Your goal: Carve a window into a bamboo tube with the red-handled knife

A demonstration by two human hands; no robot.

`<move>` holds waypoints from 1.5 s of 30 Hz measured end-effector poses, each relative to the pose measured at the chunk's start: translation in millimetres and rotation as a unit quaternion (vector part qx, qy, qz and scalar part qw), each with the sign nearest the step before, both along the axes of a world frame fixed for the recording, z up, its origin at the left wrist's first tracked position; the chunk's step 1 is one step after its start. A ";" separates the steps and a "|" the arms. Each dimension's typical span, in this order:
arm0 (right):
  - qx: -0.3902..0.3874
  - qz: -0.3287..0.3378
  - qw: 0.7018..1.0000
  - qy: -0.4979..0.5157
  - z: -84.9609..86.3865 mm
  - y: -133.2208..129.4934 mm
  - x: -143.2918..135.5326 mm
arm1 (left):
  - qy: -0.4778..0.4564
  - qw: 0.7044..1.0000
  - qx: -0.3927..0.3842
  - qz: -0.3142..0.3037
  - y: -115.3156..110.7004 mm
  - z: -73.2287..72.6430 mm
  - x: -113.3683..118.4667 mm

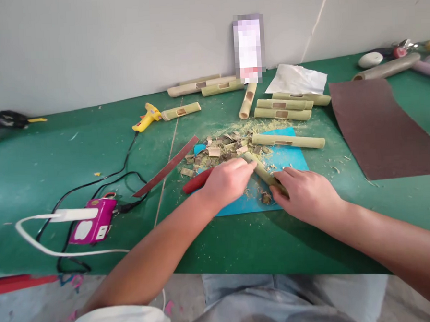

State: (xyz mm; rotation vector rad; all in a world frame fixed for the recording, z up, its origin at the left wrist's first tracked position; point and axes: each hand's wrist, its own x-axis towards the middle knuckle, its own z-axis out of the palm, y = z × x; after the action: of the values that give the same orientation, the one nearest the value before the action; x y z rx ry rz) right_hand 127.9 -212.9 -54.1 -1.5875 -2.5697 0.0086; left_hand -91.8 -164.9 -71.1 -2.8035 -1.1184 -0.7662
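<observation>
A short bamboo tube (261,170) lies slantwise over the blue sheet (297,157), between my two hands. My left hand (229,180) is closed at its far end, the fingers curled and partly hidden from me. Around its near end my right hand (306,191) is closed, with the thumb along the underside. Beside my left wrist lies a red rod-like object (197,182), partly covered by the hand. Bamboo chips and shavings (221,150) are heaped just beyond my left hand. Another bamboo tube with a cut slot (304,141) rests on the sheet's far edge.
Several slotted bamboo tubes (283,114) lie toward the wall. A yellow glue gun (148,117), a brown strip (168,166) and a magenta power adapter (94,220) with cables are at left. A dark brown sheet (382,128) is at right. A blurred phone-like screen (248,46) leans against the wall.
</observation>
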 end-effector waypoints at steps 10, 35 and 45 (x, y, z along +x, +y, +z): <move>-0.006 -0.001 1.000 -0.002 0.4 0.5 -0.1 | 0.014 1.000 0.011 0.001 0.6 2.5 2.6; -0.009 -0.002 1.000 0.007 1.4 0.3 -0.2 | -0.003 0.997 -0.044 0.067 5.0 5.7 -3.7; -0.014 -0.005 1.000 0.004 1.4 -0.4 0.8 | -0.030 0.996 -0.058 0.058 4.1 5.3 -4.3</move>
State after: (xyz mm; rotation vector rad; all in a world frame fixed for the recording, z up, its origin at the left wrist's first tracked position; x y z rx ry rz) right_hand 128.7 -213.2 -52.6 -1.6057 -2.5677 0.0492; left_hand -96.1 -160.8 -65.8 -2.7938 -1.3636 -0.8041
